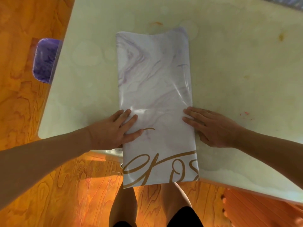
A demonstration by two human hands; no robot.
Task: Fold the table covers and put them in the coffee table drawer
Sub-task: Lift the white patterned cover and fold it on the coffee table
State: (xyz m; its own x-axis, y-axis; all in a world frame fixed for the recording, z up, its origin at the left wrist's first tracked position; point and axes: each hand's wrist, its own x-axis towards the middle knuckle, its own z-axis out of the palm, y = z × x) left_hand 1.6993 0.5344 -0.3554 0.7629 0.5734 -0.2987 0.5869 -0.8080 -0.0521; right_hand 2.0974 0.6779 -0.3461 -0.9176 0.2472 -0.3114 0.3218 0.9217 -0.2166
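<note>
A table cover [155, 89], white with faint purple marbling and gold script, lies folded into a long narrow strip on the pale table [237, 79]. Its near end hangs over the table's front edge. My left hand [113, 128] lies flat with straight fingers on the strip's left edge. On the opposite side my right hand [211, 126] lies flat too, fingertips touching the right edge. Neither hand grips the cover. No drawer shows in the head view.
A purple bin [45, 60] stands on the orange wooden floor [21, 104] beside the table's left edge. My legs [154, 207] are at the table's front edge. An orange ribbed thing [255, 208] sits under the table's near right corner.
</note>
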